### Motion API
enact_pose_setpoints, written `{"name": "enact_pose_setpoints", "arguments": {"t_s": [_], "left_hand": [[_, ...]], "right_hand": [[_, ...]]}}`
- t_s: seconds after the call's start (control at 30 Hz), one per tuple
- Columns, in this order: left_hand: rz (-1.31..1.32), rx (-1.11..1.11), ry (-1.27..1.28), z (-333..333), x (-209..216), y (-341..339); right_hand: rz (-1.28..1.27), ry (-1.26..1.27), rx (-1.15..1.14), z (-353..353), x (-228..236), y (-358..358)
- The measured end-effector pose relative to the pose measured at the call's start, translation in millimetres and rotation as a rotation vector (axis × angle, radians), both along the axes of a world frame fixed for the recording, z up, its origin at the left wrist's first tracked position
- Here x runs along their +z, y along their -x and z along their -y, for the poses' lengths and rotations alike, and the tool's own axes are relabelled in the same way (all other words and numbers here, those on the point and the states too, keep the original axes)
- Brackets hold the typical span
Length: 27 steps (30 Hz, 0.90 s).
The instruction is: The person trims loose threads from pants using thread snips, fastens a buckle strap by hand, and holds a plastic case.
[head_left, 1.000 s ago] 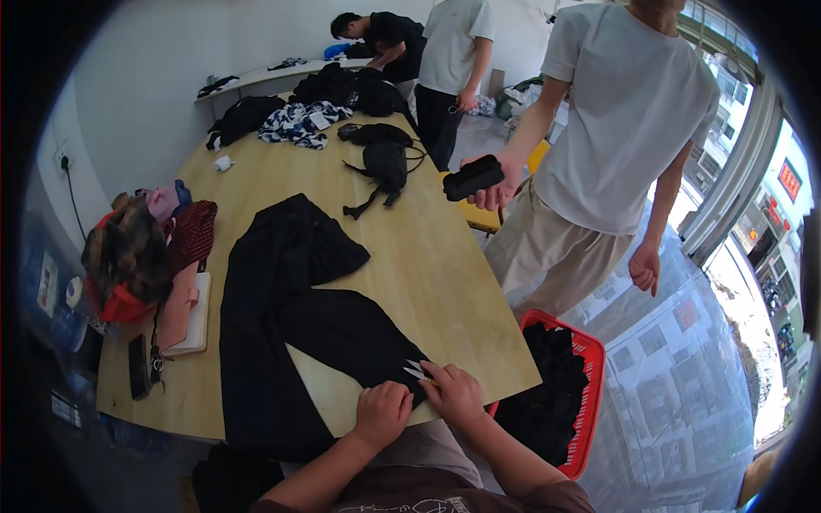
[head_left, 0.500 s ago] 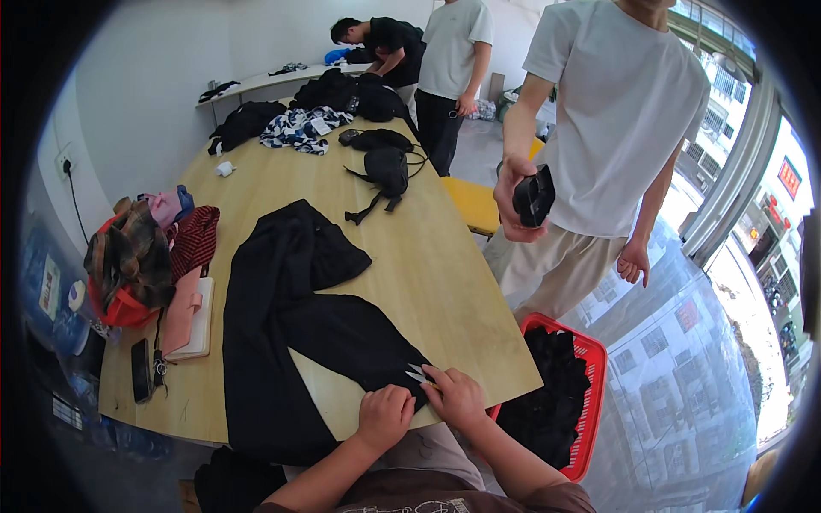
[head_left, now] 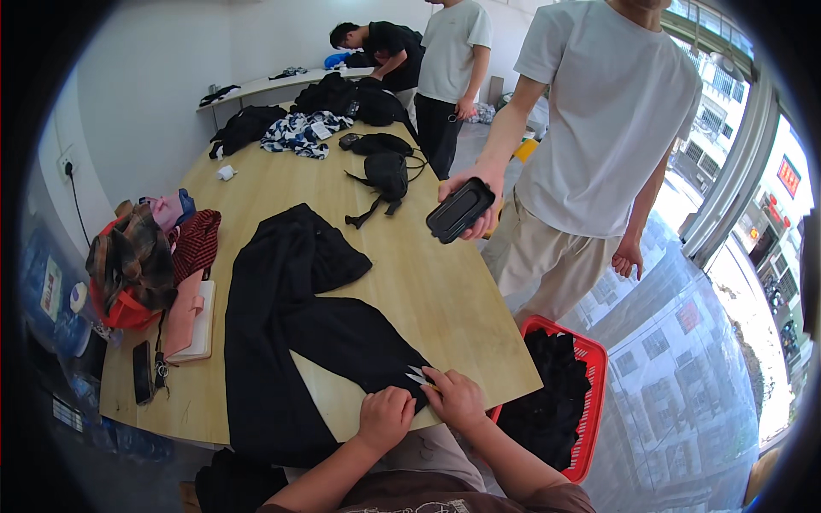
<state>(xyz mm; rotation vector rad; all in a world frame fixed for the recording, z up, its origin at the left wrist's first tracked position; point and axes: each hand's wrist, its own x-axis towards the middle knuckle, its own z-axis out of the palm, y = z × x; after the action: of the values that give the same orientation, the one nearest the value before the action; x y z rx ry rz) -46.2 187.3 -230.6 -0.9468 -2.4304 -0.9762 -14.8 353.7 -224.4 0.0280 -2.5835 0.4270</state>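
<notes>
Black trousers [head_left: 278,316] lie spread on the wooden table, one leg angled toward me at the near edge. My left hand [head_left: 386,417] is closed on the end of that leg, its fingers curled over the cloth. Close beside it, my right hand [head_left: 456,400] grips a small pair of thread snips [head_left: 419,376]. The pointed metal blades stick out to the left, apart, over the black cloth. Part of the handle is hidden under my fingers.
Beside the table stands a red basket [head_left: 590,376] of black cloth. A person in white holds a black tray-like object [head_left: 462,209] over the right edge. Black bags [head_left: 385,175] and clothes [head_left: 308,132] lie farther back; a phone [head_left: 143,374] and pink notebook [head_left: 188,321] lie left.
The standing person's hand has moved left over the table edge, turning the black tray-like object so its hollow side shows. My hands, the snips and the trousers stay nearly still.
</notes>
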Motion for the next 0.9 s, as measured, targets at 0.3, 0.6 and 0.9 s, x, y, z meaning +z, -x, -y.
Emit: {"name": "enact_pose_setpoints", "arguments": {"t_s": [0.3, 0.6, 0.9], "left_hand": [[-0.023, -0.005, 0.015, 1.3, -1.8, -0.5], [-0.034, -0.002, 0.004, 1.1, -5.6, 0.5], [-0.042, 0.008, 0.015, 2.3, -2.5, -0.9]], "right_hand": [[-0.027, 0.023, 0.003, 0.0, -6.1, 0.0], [0.006, -0.002, -0.008, -0.1, -2.8, -0.6], [0.043, -0.023, -0.021, 1.8, -7.8, -0.5]]}}
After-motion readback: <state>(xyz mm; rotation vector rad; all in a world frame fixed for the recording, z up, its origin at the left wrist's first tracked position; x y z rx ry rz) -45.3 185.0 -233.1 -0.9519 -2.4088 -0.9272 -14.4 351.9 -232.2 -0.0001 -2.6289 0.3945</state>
